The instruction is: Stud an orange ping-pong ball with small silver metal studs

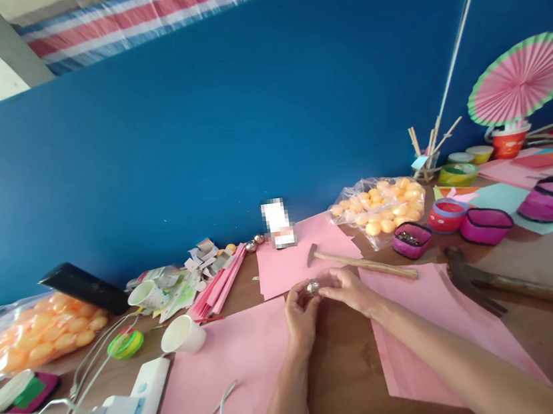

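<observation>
My left hand (300,318) is curled around a small shiny silver ball (313,288) with dark specks on it, held just above the wooden table. From the other side, my right hand (348,290) brings its bent fingers and thumb against the ball. The fingers hide part of its surface. Just beyond the hands, a small hammer (364,262) with a wooden handle lies partly across a pink paper sheet (285,273). More pink paper lies on both sides, a sheet (230,367) to the left and a stack (423,337) under my right forearm.
A larger claw hammer (528,283) lies at right, near magenta fabric bins (486,225). Bags of orange balls (382,204) stand at the back and far left. A white paper cup (183,334), a power strip (138,412) and loose cables occupy the left. A blue partition (196,129) rises behind.
</observation>
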### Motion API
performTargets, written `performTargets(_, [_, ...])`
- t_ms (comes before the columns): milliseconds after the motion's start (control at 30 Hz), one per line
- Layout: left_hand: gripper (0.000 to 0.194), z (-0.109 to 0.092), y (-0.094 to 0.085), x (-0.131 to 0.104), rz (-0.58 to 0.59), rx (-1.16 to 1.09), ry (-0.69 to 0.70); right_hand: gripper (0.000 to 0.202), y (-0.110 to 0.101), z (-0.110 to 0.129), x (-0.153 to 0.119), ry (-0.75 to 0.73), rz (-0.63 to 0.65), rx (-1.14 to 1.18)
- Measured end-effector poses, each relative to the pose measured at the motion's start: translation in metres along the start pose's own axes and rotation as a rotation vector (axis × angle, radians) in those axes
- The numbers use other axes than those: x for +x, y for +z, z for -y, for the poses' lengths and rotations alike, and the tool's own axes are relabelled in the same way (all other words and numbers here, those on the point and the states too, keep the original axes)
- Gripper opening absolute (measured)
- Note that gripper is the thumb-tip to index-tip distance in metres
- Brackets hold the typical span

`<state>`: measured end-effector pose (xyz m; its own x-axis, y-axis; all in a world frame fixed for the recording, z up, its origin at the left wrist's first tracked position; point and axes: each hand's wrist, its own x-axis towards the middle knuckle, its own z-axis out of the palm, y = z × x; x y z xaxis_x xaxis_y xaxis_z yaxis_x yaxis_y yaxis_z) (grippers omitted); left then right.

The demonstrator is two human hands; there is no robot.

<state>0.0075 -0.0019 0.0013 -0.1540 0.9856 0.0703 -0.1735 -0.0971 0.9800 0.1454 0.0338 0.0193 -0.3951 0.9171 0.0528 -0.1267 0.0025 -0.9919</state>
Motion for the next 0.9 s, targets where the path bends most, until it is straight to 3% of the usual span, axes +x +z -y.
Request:
performTargets(267, [0.035, 0.0015, 0.0010, 0.0000, 0.004, 0.003, -0.003, 0.031, 0.0022, -0.0001, -0.0002, -0.008, -0.015, -0.044])
performTargets(633, [0.044, -0.0035, -0.0015, -0.0006, 0.038, -0.161, -0.090, 0.028, -0.0003, 0.0008, 0.0020, -0.041, -0.019, -0.052])
performTargets(900, [0.032, -0.0058, 0.0004, -0.0001, -0.020, -0.178, -0.139, 0.024, 0.0029, -0.0003, 0.0006, -0.095, 0.001, -0.148])
